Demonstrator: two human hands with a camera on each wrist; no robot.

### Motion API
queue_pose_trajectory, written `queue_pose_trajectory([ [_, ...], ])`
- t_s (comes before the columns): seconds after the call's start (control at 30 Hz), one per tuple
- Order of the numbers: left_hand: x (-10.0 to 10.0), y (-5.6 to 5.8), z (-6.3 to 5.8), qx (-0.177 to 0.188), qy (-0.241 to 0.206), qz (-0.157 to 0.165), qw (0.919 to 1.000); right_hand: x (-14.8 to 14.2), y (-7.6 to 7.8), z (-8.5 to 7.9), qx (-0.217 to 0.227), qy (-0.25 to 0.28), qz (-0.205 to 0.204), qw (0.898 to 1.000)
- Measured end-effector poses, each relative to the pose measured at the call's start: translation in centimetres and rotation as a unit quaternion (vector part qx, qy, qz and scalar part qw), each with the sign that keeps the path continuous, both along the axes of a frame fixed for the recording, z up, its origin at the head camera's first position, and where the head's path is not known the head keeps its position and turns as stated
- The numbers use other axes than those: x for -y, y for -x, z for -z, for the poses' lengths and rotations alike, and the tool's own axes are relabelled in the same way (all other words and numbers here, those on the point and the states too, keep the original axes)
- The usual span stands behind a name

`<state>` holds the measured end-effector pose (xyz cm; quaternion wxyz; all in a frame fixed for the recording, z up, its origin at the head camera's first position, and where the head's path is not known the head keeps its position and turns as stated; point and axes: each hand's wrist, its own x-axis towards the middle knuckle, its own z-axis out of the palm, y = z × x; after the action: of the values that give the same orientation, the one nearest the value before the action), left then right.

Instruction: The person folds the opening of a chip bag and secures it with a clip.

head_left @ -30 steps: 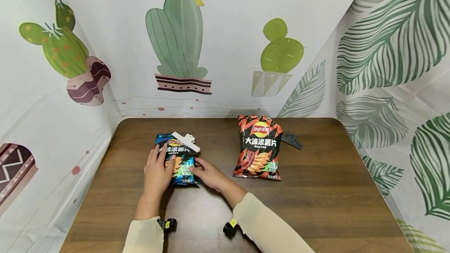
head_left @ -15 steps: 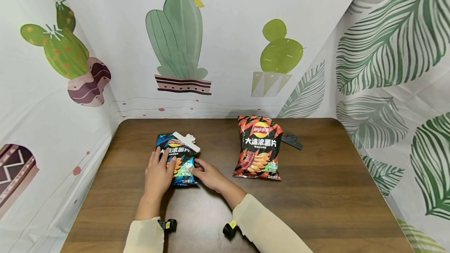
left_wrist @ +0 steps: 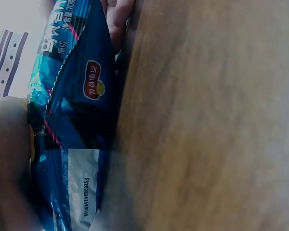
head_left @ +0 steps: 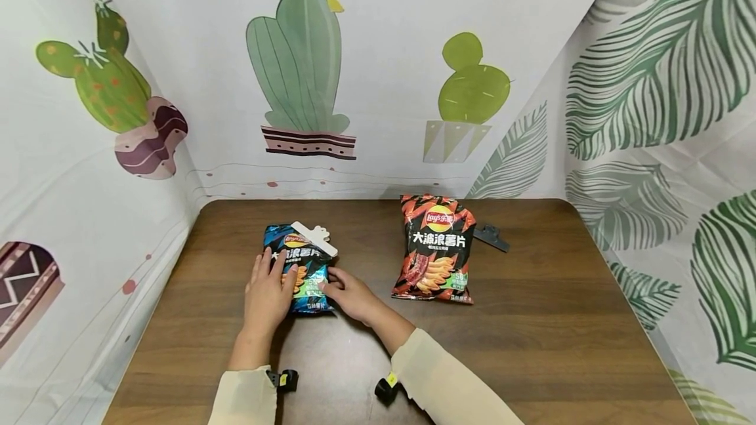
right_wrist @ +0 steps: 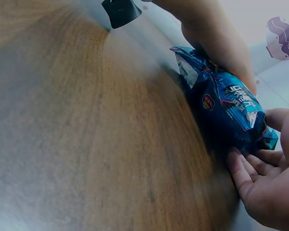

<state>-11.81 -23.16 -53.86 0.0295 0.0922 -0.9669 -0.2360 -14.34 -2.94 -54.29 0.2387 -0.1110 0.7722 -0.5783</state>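
A blue bag of potato chips [head_left: 310,290] lies face up on the table at the left in the head view. A white clip [head_left: 314,239] sits at a slant across its upper right corner. My left hand [head_left: 268,292] rests along the bag's left side, its fingers fairly straight on the front. At the lower right edge, my right hand [head_left: 353,294] pinches the bag, thumb on top. The right wrist view has its fingers [right_wrist: 243,175] low against the bag's side. Under the left palm the bag is hidden. In the left wrist view the bag's bottom end [left_wrist: 82,120] fills the left.
A red bag of chips [head_left: 437,251] lies to the right on the brown wooden table [head_left: 531,346]. Beside it is a black clip [head_left: 492,237], partly behind the bag. A printed cloth [head_left: 390,71] hangs along the table's back and sides.
Hardly anything differs. Both hands stay on the blue bag, and the bags and clips keep their places; the head view has shifted very slightly.
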Motion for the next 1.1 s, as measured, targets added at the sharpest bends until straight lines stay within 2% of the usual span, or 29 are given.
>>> queue_pose_trajectory([
  [0.4, -0.1, 0.1, -0.3, -0.019, -0.018, -0.010, 0.9996, 0.0, 0.0, -0.1, 0.005, 0.009, 0.015, 1.000],
  [0.63, -0.2, 0.0, -0.6, -0.056, -0.043, -0.024, 0.9972, -0.3, -0.1, -0.3, 0.029, 0.066, 0.028, 0.997],
  [0.87, -0.5, 0.1, -0.8, -0.116, -0.066, -0.035, 0.9904, -0.9, -0.2, -0.7, -0.011, 0.069, 0.047, 0.996],
  [1.0, -0.8, 0.1, -1.1, -0.146, -0.069, -0.025, 0.9866, -1.3, 0.1, -0.9, -0.027, 0.066, 0.041, 0.997],
  [1.1, -1.2, 0.1, -1.5, -0.155, -0.069, -0.009, 0.9855, -1.8, 0.4, -1.2, -0.036, 0.067, 0.034, 0.997],
])
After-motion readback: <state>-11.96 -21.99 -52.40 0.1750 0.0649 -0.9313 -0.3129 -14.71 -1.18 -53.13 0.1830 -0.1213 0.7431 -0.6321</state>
